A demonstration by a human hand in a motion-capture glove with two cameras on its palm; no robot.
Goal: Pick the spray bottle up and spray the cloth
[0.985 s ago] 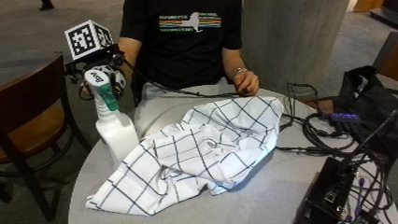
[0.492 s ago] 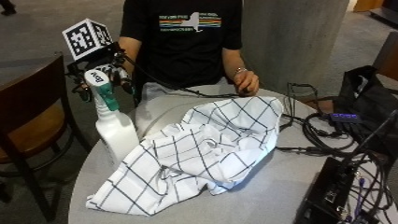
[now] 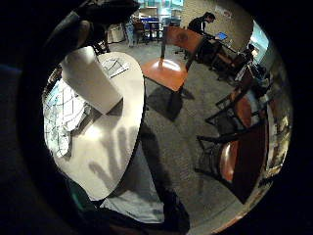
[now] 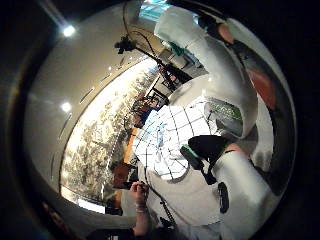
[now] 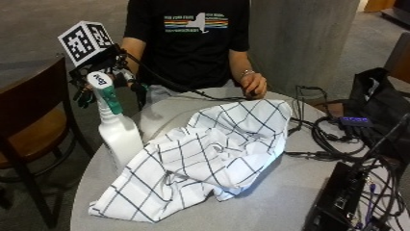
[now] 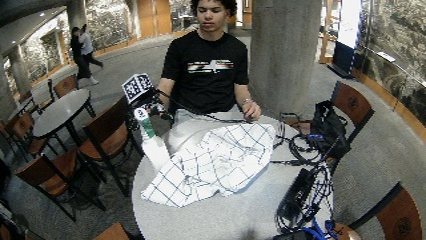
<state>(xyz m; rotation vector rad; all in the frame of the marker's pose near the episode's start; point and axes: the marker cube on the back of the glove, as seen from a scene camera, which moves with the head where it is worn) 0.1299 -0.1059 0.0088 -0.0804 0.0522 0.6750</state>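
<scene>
**Fingers at the sprayer head, bottle still standing on the worktop**

The fingers [image 5: 88, 96] of the gloved right hand [image 5: 106, 79] hang beside and behind the green-and-white sprayer head; whether they are already curled round the neck or only hovering spread around it I cannot tell, since the head hides the palm in the outside view. Coming in from the top and rear makes sense: it would leave the index finger free for the trigger and the nozzle aimed across the table.

To the left stands a wooden chair [image 5: 29, 120], pushed close and not involved.

The spray bottle [image 5: 118, 134] stands upright on the grey round worktop [image 5: 282, 202], near its left edge, with its base just beside the cloth, perhaps touching a fold. Nothing shows it lifted, so the pick-up looks not yet complete.

The white checked cloth [image 5: 211, 154] lies crumpled and spread over the middle of the worktop, a broad target right in front of the nozzle.

Further right, the bare left hand [image 5: 254, 86] rests at the far rim beside the cloth's corner, likely steadying. Black cables and a dark bag [image 5: 378, 108] crowd the right side, well apart from the bottle; overspray should be kept off them.
</scene>
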